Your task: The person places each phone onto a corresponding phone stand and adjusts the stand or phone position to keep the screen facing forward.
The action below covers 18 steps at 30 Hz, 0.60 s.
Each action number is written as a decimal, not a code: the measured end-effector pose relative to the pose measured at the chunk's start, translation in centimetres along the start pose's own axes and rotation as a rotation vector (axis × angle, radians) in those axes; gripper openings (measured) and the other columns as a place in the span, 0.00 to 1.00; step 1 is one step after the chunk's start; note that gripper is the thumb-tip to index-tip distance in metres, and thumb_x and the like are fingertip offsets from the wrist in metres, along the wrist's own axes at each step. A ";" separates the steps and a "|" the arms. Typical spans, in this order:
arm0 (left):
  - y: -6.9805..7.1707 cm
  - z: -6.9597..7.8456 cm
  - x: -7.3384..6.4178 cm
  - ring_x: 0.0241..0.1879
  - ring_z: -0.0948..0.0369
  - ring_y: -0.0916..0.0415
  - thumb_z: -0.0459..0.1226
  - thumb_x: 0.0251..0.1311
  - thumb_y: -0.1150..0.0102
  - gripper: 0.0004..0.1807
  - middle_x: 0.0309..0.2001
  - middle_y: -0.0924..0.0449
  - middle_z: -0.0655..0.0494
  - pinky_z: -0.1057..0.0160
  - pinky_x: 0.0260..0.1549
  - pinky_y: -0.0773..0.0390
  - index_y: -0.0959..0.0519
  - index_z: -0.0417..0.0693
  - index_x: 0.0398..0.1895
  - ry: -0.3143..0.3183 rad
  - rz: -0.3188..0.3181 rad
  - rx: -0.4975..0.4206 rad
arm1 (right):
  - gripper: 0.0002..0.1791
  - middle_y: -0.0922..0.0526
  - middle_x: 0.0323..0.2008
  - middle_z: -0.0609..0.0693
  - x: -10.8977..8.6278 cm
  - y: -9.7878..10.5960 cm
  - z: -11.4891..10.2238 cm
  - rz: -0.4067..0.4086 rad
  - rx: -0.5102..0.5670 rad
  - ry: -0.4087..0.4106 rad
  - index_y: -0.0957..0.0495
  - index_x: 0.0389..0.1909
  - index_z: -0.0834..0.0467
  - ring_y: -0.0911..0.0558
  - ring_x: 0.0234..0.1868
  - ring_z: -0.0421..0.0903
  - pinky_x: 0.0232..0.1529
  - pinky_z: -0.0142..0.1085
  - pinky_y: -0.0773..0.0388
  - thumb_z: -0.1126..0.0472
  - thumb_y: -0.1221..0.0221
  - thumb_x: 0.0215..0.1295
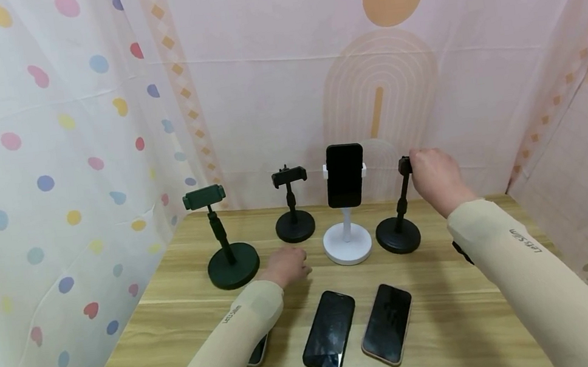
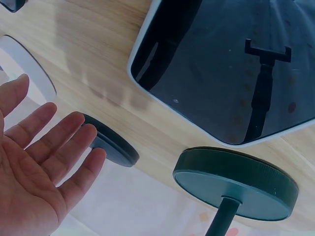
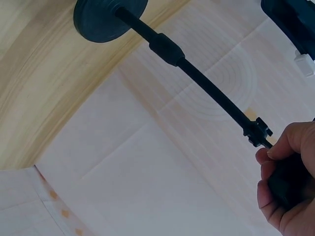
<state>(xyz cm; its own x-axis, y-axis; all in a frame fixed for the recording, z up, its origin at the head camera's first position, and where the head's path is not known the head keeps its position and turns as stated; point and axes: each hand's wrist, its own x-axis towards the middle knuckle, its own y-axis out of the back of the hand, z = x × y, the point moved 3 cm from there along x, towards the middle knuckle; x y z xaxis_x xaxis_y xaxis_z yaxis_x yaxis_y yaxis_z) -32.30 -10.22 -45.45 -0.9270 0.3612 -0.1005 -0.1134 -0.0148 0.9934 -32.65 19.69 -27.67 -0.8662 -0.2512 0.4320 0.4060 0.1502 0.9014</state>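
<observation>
My right hand (image 1: 436,178) grips the clamp head of the black phone stand (image 1: 401,210) at the right; in the right wrist view its thumb and fingers (image 3: 266,196) curl round the dark head above the thin pole. My left hand (image 1: 286,266) hovers over the table between the green phone stand (image 1: 232,266) and the white phone stand (image 1: 347,247), holding nothing. Its fingers (image 2: 64,142) are spread and relaxed in the left wrist view. A phone (image 1: 259,352) lies partly hidden under the left forearm, and its glossy screen (image 2: 221,73) reflects a stand.
Another black phone stand (image 1: 295,226) stands at the back. The white stand carries an upright phone (image 1: 345,175). Two phones, a black one (image 1: 329,332) and a gold-edged one (image 1: 387,324), lie at the front of the wooden table (image 1: 178,320). Patterned curtains (image 1: 260,89) hang behind.
</observation>
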 end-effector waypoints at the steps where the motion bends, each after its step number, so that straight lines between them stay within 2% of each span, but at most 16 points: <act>1: 0.0 0.0 0.0 0.32 0.56 0.22 0.45 0.65 0.36 0.10 0.30 0.21 0.54 0.54 0.30 0.21 0.18 0.49 0.34 0.001 -0.001 0.001 | 0.03 0.20 0.29 0.68 0.0 0.0 0.0 0.002 -0.001 -0.002 0.27 0.32 0.72 0.18 0.32 0.65 0.30 0.53 0.21 0.75 0.46 0.66; 9: 0.1 0.0 0.0 0.31 0.57 0.23 0.44 0.65 0.36 0.10 0.29 0.21 0.54 0.55 0.31 0.21 0.18 0.48 0.33 0.010 -0.004 -0.006 | 0.01 0.20 0.31 0.69 0.0 -0.1 0.1 -0.013 -0.019 -0.004 0.27 0.34 0.73 0.18 0.34 0.65 0.30 0.53 0.20 0.76 0.45 0.63; 13: 0.5 0.2 -0.2 0.28 0.59 0.24 0.44 0.65 0.36 0.10 0.27 0.22 0.55 0.56 0.29 0.22 0.18 0.48 0.30 0.003 -0.016 -0.008 | 0.04 0.20 0.33 0.69 -0.1 -0.2 0.1 -0.045 -0.003 -0.024 0.26 0.36 0.72 0.19 0.36 0.65 0.31 0.54 0.21 0.76 0.45 0.61; 18: 0.5 0.3 -0.1 0.30 0.58 0.22 0.44 0.65 0.36 0.10 0.29 0.21 0.54 0.55 0.30 0.21 0.18 0.48 0.31 0.007 -0.016 -0.006 | 0.08 0.21 0.36 0.69 -0.3 -0.2 0.2 -0.071 0.012 -0.051 0.27 0.40 0.73 0.20 0.38 0.66 0.34 0.55 0.22 0.74 0.43 0.60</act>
<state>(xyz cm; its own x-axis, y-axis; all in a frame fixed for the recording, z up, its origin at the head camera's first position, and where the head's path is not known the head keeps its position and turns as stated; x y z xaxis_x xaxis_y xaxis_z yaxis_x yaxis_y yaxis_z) -32.14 -9.96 -44.89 -0.9277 0.3547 -0.1165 -0.1301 -0.0148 0.9914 -32.53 19.91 -27.94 -0.9064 -0.2125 0.3651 0.3402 0.1451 0.9291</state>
